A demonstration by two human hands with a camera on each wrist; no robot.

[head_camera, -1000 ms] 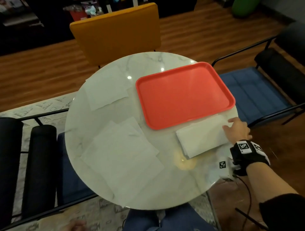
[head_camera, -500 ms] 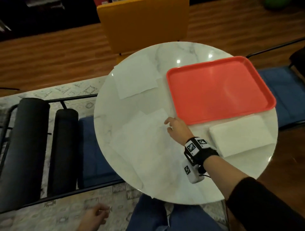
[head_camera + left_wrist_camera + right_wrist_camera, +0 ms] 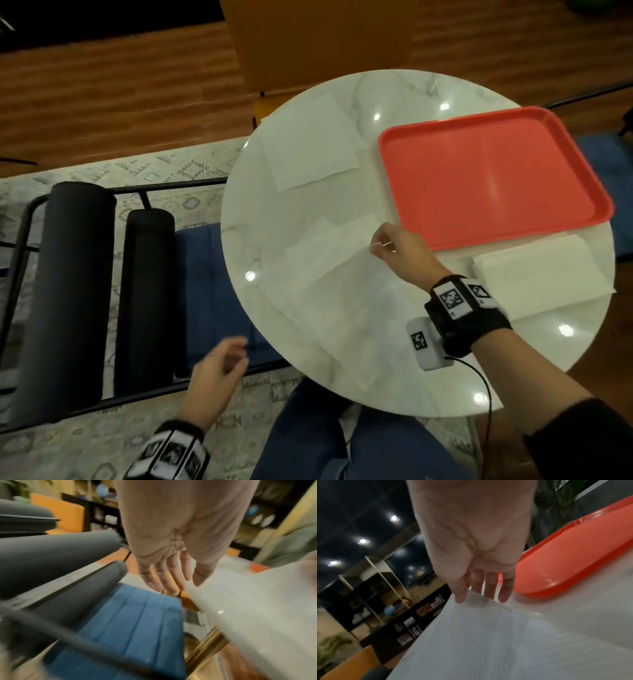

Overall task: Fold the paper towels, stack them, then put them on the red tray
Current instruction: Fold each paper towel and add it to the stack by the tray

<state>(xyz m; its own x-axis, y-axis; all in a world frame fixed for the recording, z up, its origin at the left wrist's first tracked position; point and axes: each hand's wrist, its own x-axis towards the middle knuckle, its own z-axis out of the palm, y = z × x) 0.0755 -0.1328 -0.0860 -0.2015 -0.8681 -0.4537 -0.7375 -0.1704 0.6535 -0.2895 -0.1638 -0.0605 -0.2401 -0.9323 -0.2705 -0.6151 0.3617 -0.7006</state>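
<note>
Right hand (image 3: 397, 251) pinches far-right corner of top flat paper towel (image 3: 329, 284), mid-surface, sheet running toward near-left. Left hand (image 3: 219, 370) empty, relaxed, off near-left edge. Folded stack (image 3: 537, 274) right, near red tray (image 3: 486, 178).

Bare marble table (image 3: 267, 219) left of red tray (image 3: 486, 178) seems passable.

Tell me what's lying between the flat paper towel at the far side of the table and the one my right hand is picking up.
Nothing: head view shows bare marble table between the far paper towel and the one the right hand pinches.
</note>
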